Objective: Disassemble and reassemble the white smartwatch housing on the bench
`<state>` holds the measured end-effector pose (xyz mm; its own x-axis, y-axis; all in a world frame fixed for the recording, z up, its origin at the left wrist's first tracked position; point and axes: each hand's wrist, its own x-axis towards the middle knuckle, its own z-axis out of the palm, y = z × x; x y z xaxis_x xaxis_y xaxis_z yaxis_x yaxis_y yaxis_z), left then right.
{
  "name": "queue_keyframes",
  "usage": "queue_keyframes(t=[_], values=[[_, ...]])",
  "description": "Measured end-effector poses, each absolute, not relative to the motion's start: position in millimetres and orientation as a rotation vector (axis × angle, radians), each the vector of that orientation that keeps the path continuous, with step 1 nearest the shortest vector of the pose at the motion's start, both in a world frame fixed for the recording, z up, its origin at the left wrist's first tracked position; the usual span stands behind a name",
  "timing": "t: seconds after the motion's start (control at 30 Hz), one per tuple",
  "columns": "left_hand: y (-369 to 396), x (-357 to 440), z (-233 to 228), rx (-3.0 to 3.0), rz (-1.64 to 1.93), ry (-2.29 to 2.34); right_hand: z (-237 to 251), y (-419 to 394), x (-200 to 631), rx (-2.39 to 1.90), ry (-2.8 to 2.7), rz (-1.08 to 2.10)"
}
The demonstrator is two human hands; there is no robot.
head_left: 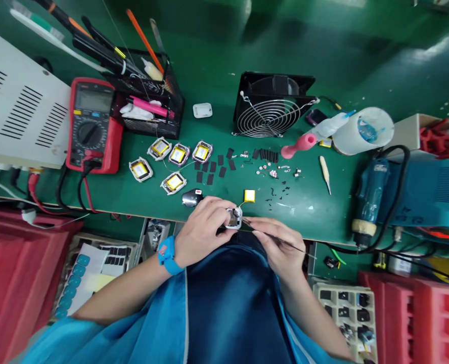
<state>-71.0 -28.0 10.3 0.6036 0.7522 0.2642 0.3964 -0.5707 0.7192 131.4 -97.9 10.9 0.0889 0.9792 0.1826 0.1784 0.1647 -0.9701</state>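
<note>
Between its thumb and fingers, my left hand (pixel 205 227) grips a small white smartwatch case (pixel 233 218), its open inside turned up. A yellow battery (pixel 249 196) lies on the bench just beyond the case, joined to it by a thin wire. My right hand (pixel 283 245) is closed around slim metal tweezers (pixel 281 239), whose tips reach the right edge of the case. Near my left fingers rests a dark, shiny oval piece (pixel 192 197). Several watch cases with yellow batteries, such as this one (pixel 173 182), lie farther left.
Black pads (pixel 210 179) and tiny parts (pixel 273 173) are spread mid-bench before a fan (pixel 268 108). A red multimeter (pixel 91 126) and tool holder (pixel 148 101) stand left. Rightward are a pink-tipped bottle (pixel 300 144), a white-handled pick (pixel 324 173) and an electric screwdriver (pixel 372 197).
</note>
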Motion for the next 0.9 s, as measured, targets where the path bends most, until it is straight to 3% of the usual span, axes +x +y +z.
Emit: queue_keyframes(t=[0.27,0.9], values=[[-22,-70,16,2.152,0.658,0.919,-6,-91,117,-1.203,-1.462,0.695],[-20,-70,21,2.135,0.615,0.929,-8,-89,114,-1.156,-1.552,0.586]])
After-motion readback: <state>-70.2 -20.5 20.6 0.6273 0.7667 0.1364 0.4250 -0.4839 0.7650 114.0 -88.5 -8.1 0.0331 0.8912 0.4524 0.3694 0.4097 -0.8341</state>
